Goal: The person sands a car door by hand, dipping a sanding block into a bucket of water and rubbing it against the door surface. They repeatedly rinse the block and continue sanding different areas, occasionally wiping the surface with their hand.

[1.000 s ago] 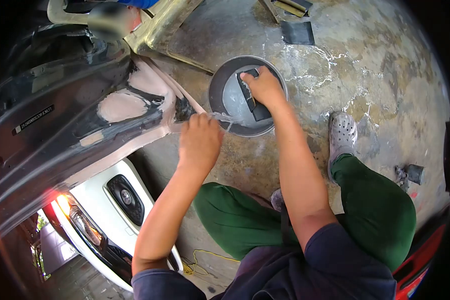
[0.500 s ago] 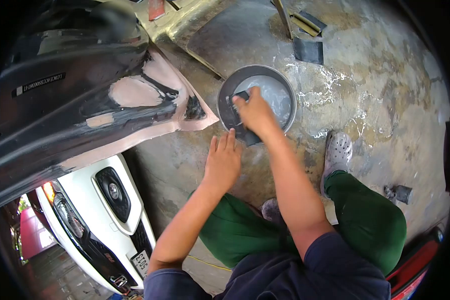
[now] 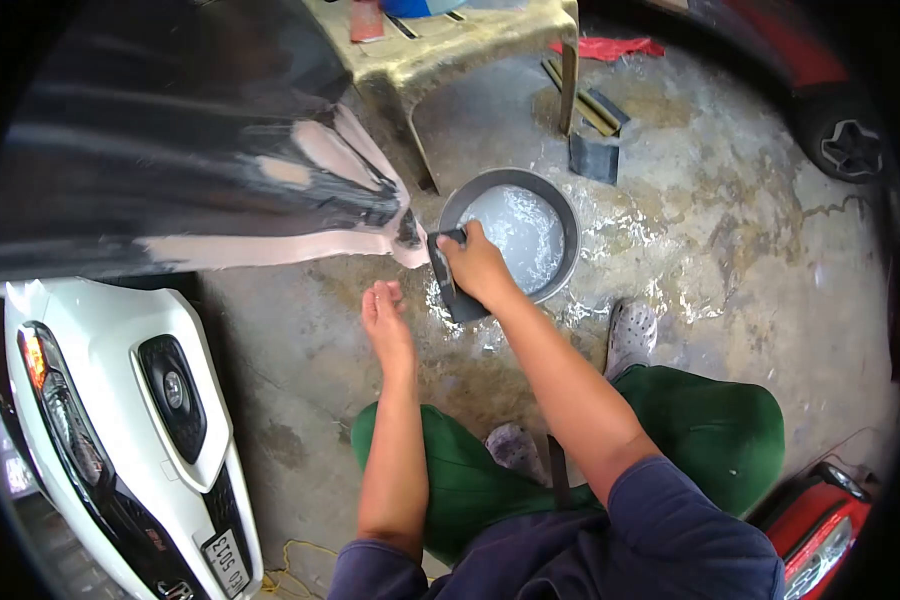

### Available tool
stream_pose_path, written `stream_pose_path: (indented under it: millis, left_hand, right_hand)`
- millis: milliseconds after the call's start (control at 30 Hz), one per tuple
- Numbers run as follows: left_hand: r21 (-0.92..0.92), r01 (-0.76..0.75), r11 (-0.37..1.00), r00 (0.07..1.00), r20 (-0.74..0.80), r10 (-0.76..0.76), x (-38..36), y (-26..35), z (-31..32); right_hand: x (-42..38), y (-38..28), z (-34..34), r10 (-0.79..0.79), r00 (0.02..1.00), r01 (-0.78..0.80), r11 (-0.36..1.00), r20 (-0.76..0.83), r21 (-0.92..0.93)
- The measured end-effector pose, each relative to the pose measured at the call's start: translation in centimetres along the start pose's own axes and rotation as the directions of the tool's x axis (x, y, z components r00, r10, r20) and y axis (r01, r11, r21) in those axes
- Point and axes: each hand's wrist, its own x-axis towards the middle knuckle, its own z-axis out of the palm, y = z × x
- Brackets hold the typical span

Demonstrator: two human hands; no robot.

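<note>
My right hand (image 3: 478,268) grips a piece of dark, wet sandpaper (image 3: 455,293), flat like a block, over the left rim of the basin. A backing block under the sheet cannot be made out. The round grey basin (image 3: 573,243) holds cloudy water. To its left, the corner of a black car panel (image 3: 210,180) with pinkish filler patches (image 3: 335,155) comes close to the sandpaper. My left hand (image 3: 385,318) hovers below that corner, loosely bent with nothing in it, touching neither panel nor basin.
A worn yellowish plastic stool (image 3: 470,45) stands behind the basin. Dark sandpaper sheets (image 3: 594,158) lie on the wet concrete floor (image 3: 730,240). A white car front (image 3: 120,350) is at lower left, a red vehicle (image 3: 820,545) at lower right.
My right hand has lifted the sandpaper out of the basin toward the panel corner. My left hand has drawn back left from the basin rim. The view has shifted.
</note>
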Motion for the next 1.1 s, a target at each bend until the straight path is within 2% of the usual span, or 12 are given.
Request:
stream_pose_path:
  millis: [67,100,167,233,333,367,467,567,767,967,1033,1100]
  left_hand:
    - [0.127,0.147,0.981,0.984,0.087,-0.158,0.7,-2.1,-0.8]
    - [0.198,0.215,0.956,0.963,0.121,-0.241,0.7,-3.4,-1.2]
    - [0.456,-0.107,0.884,0.928,0.366,-0.076,-0.8,-4.8,-1.3]
    - [0.71,-0.24,0.663,0.747,0.571,-0.341,-1.6,-5.9,-1.6]
    - [0.794,-0.217,0.568,0.761,0.502,-0.411,-4.2,-1.6,-1.1]
    - [0.809,-0.182,0.559,0.791,0.458,-0.405,-3.7,-1.8,-0.6]
    - [0.75,-0.202,0.629,0.855,0.448,-0.26,-3.4,-1.4,0.0]
    - [0.854,-0.213,0.474,0.776,0.443,-0.449,-4.2,3.5,0.4]
    - [0.784,-0.275,0.556,0.798,0.509,-0.324,-3.8,1.5,-0.8]
    - [0.758,-0.164,0.631,0.85,0.434,-0.3,-3.5,3.5,-2.2]
    - [0.679,-0.11,0.726,0.881,0.404,-0.245,-3.8,3.5,-1.8]
    - [0.545,-0.042,0.837,0.927,0.334,-0.171,-3.8,3.3,-0.7]
  right_hand:
    - [-2.2,-1.8,-1.0,0.072,0.994,-0.073,0.997,0.084,0.013]
    - [-0.6,-0.1,0.3,-0.015,1.0,0.014,0.997,-0.007,-0.082]
    - [2.0,-0.3,0.6,0.004,1.0,-0.006,0.995,-0.025,-0.104]
    - [2.2,-1.3,0.5,0.006,0.999,-0.012,0.986,-0.037,-0.167]
    - [-0.1,-0.9,1.2,-0.079,0.99,0.045,0.963,-0.119,-0.265]
    - [-0.4,-1.5,0.9,-0.005,0.997,-0.012,0.974,-0.073,-0.227]
    - [1.7,-2.6,1.5,-0.07,0.989,0.027,0.952,-0.133,-0.305]
    - [0.7,-1.2,1.8,-0.102,0.982,0.037,0.927,-0.156,-0.374]
    - [3.3,-1.9,1.5,-0.144,0.981,0.066,0.876,-0.128,-0.478]
    - [2.4,-0.2,2.3,-0.309,0.939,0.188,0.831,-0.153,-0.523]
    - [6.9,1.6,1.7,-0.371,0.922,0.265,0.811,-0.109,-0.521]
    - [5.3,1.8,1.8,-0.395,0.91,0.285,0.816,-0.123,-0.503]
